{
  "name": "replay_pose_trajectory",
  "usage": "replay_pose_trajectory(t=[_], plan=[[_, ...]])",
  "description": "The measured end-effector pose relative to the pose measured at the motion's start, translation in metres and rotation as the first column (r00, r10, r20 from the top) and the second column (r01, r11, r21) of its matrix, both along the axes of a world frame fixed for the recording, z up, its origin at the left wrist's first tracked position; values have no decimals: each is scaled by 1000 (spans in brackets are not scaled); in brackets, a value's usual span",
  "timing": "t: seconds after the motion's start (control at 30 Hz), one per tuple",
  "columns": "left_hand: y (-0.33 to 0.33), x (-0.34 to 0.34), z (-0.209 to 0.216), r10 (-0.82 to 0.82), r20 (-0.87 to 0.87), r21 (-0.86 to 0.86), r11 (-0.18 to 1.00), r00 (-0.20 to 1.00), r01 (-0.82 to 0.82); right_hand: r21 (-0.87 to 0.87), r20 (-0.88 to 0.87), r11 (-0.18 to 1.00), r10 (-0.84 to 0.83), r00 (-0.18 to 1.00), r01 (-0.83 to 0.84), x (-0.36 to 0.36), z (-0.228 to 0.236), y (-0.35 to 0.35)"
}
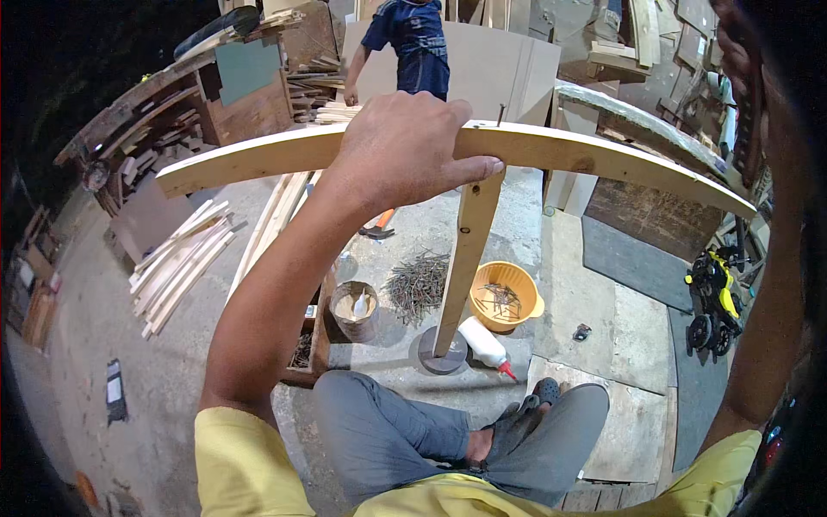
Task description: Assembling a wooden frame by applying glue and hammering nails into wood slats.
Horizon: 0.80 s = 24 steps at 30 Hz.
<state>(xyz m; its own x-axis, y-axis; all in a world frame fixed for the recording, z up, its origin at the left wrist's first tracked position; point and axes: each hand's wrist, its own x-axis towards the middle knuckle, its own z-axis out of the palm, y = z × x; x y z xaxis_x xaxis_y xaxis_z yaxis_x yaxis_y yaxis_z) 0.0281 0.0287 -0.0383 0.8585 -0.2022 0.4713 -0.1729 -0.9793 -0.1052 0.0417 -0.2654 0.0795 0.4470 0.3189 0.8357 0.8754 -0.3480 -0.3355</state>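
Note:
My left hand (401,146) is wrapped over a long wooden board (594,155) lying crosswise, its thumb on the near face. Beneath the board's middle stands an upright wooden piece (469,241), its foot on a round grey block (442,353). A nail (501,114) sticks up from the board's top edge, just right of my left hand. My right arm is raised at the far right. There my right hand (748,90) is dark and closed, and what it grips cannot be made out.
Loose nails (419,284), a yellow bowl (505,293) with nails, a white glue bottle (488,346), a tin (354,308) and an orange-handled hammer (377,226) surround the upright. Wood strips (185,267) lie left. A person (413,43) stands ahead. A toy motorbike (717,302) is right.

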Motion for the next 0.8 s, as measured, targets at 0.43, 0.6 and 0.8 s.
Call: replay_pose_trajectory(t=[0.43, 0.6, 0.8], plan=[[7, 0, -1, -7, 18, 51, 999, 1000, 6, 108, 50, 946, -311, 949, 305, 14, -14, -17], [9, -3, -1, -65, 82, -14, 998, 995, 66, -546, 170, 796, -200, 965, 262, 10, -61, 9], [6, 1, 4, 10, 13, 28, 1000, 1000, -10, -306, 2, 931, -207, 978, 198, 38, -51, -40]])
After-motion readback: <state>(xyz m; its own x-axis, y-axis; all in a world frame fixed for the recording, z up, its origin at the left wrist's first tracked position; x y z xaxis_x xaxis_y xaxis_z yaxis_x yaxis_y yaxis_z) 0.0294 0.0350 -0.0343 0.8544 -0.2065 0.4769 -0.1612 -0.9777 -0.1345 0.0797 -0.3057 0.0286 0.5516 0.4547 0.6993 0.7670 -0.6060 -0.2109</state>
